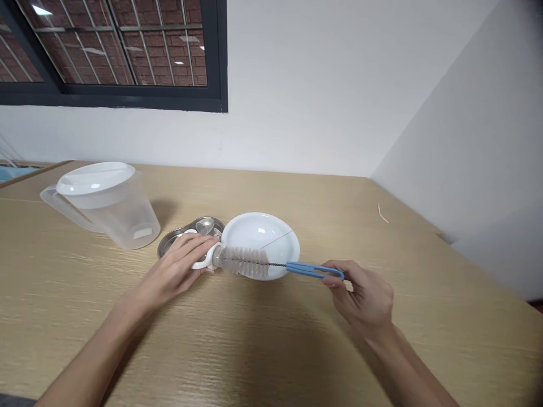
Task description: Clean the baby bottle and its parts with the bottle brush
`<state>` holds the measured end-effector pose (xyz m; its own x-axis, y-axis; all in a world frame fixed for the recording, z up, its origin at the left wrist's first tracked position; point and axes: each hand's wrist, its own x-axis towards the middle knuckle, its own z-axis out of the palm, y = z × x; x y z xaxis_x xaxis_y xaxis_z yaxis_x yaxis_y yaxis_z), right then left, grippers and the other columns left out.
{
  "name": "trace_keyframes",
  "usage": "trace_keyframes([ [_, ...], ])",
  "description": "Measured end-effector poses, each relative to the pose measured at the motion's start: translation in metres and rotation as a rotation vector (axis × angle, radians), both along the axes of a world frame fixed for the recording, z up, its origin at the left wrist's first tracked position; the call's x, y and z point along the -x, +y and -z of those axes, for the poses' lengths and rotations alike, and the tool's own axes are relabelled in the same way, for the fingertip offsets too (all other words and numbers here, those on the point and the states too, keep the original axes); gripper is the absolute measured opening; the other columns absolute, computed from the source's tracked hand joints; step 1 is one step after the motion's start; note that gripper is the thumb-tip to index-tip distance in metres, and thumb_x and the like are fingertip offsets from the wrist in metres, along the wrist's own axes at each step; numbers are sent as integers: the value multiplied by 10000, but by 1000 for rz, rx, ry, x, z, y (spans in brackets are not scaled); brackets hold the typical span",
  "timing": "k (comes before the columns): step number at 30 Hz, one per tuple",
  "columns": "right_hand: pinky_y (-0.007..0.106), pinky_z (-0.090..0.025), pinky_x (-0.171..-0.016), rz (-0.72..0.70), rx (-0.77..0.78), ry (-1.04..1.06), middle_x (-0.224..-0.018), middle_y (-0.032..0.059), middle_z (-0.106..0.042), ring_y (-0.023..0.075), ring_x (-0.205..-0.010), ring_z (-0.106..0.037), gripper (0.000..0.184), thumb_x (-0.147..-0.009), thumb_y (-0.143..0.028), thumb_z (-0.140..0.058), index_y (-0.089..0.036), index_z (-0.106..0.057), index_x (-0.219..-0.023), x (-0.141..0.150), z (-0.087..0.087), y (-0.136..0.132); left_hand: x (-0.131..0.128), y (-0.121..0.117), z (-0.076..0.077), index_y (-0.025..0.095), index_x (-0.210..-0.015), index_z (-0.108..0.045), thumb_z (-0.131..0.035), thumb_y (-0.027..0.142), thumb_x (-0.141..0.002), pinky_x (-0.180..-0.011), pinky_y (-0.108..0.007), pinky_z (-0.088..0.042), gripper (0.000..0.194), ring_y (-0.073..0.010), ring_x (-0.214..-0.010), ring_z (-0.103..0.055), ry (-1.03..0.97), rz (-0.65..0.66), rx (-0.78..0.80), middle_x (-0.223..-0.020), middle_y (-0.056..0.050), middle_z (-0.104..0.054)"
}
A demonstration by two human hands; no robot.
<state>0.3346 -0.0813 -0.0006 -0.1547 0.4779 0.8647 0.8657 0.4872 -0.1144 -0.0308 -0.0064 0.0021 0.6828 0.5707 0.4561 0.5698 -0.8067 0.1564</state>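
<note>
My left hand (pixel 182 261) is closed around a bottle (pixel 216 256) that lies on its side, with a white handle ring and a clear neck facing right. Most of its body is hidden by the fingers. In my right hand (pixel 360 291) is the blue looped handle of a bottle brush (pixel 314 270), pinched at its end. The pale bristles reach to the bottle's mouth; whether the tip is inside I cannot tell. Just behind the brush stands a white bowl (pixel 258 229) with a thin straight wire (pixel 278 239) across its rim.
A metal kidney-shaped tray (pixel 164 244) holding a clear dome-shaped piece (pixel 205 226) sits behind my left hand. Left of it stands a translucent lidded pitcher (pixel 114 212). A short pale strip (pixel 382 213) lies at the right of the wooden table (pixel 271 350). Walls border the table behind and to the right.
</note>
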Motion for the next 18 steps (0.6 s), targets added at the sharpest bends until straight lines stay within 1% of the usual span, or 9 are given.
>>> trace_keyframes([
  [5,210,-397,-448,-26,22,12,-563,-41,-650,74,-391,-533,324,-1018,-431,-482,-196,-639,-860,2,1,2,-1,1,-1,261,-1490,-412,-572,296,-974,-1050,-507,-451,542,-293,-1298,-502,-20,-27,-21,-1414,-113,-585],
  [9,210,-421,-447,-71,76,21,-646,-21,-692,82,-434,-571,238,-1019,-358,-484,-201,-631,-917,2,5,2,-2,2,-2,257,-1479,-432,-578,296,-971,-1057,-500,-444,530,-286,-1276,-523,-10,-36,-30,-1391,-105,-608],
  [13,194,-462,-471,-88,107,46,-682,-24,-685,80,-467,-586,127,-978,-304,-556,-197,-624,-989,4,7,1,-3,2,-4,259,-1475,-441,-571,270,-971,-1064,-494,-438,521,-283,-1268,-534,-14,-37,-46,-1381,-102,-618],
  [18,177,-482,-481,-84,134,84,-647,-52,-627,70,-463,-562,202,-942,-315,-614,-181,-603,-1093,5,9,0,-4,1,-5,264,-1488,-428,-566,260,-971,-1073,-495,-428,535,-293,-1284,-526,-19,-51,-44,-1406,-103,-602],
])
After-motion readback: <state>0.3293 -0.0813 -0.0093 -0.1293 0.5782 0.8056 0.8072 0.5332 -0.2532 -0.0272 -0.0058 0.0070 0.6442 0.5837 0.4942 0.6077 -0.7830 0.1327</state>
